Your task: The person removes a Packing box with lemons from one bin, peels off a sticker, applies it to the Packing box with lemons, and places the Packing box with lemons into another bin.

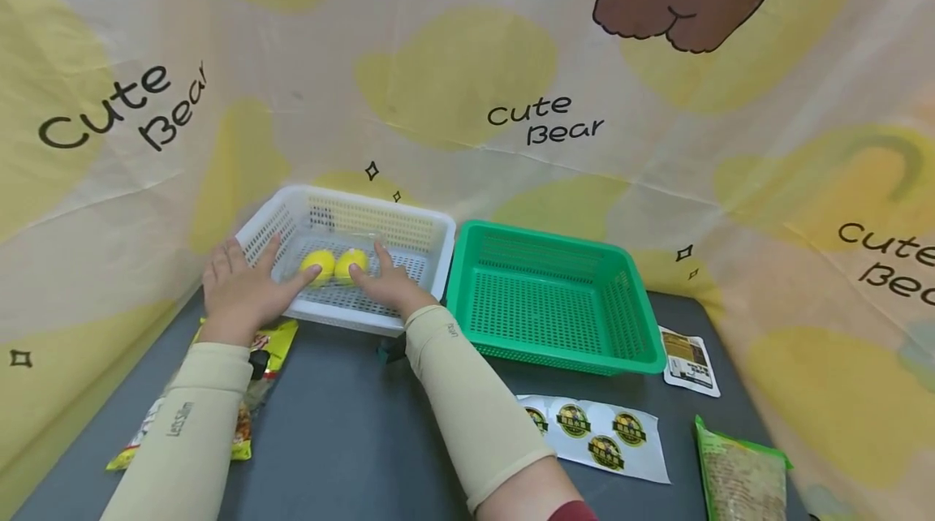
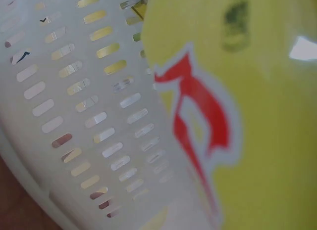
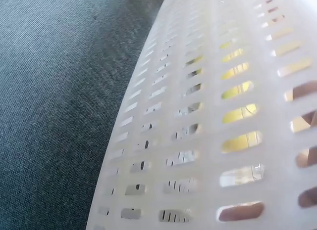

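Note:
Two yellow round items (image 1: 334, 266) in what looks like clear plastic packaging lie inside a white slotted basket (image 1: 431, 217). My left hand (image 1: 244, 286) is over the basket's left end, fingers spread, thumb pointing toward the left yellow item. Over the front right side reaches my right hand (image 1: 390, 286), its fingers apart and its thumb at the right yellow item; whether it touches is unclear. The right wrist view shows yellow through slots in the basket wall (image 3: 158, 136). Close to the left wrist camera is a yellow packet (image 2: 267, 141) with red print, beside the basket wall (image 2: 59, 101).
To the right of the white basket stands a green basket (image 1: 551, 355). A sheet of round stickers (image 1: 606, 436), a white packet (image 1: 689, 360) and a green-edged bag (image 1: 745, 472) lie on the grey table (image 1: 336, 424). Below the left forearm is the yellow snack packet (image 1: 273, 346). Printed cloth (image 1: 453, 58) surrounds the table.

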A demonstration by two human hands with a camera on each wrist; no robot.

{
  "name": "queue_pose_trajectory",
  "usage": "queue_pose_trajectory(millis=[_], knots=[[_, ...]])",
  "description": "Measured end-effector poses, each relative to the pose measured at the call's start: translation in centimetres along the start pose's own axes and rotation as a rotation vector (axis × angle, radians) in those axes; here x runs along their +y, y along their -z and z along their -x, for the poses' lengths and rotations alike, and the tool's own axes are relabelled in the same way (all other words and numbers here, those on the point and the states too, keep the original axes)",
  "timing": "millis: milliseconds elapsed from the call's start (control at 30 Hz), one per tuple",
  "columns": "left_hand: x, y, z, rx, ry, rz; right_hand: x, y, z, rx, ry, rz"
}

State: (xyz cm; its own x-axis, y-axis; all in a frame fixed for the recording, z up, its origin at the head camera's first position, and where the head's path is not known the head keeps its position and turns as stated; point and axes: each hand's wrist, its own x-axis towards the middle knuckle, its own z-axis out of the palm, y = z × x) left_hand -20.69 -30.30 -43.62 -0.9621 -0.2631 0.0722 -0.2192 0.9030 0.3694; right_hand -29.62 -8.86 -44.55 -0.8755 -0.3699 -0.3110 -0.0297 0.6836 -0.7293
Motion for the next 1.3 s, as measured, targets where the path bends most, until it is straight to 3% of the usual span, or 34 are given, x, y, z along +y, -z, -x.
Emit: queue_pose_trajectory(millis=[500, 833, 967, 1200, 1300], knots=[[0.3, 0.5, -0.2, -0.011, 0.006, -0.022, -0.1, 0.5, -0.8, -0.055, 0.079, -0.113], [0.2, 0.3, -0.4, -0.012, 0.004, -0.028, -0.2, 0.6, -0.8, -0.076, 0.135, -0.066], [0.2, 0.2, -0.4, -0.018, 0.005, -0.027, -0.2, 0.7, -0.5, -0.022, 0.128, -0.078], [0.3, 0.3, -0.3, -0.034, 0.01, -0.024, -0.2, 0.5, -0.8, 0.159, 0.14, -0.129], [0.4, 0.3, -0.2, -0.04, 0.013, -0.021, -0.2, 0.5, -0.7, 0.215, 0.105, -0.164]])
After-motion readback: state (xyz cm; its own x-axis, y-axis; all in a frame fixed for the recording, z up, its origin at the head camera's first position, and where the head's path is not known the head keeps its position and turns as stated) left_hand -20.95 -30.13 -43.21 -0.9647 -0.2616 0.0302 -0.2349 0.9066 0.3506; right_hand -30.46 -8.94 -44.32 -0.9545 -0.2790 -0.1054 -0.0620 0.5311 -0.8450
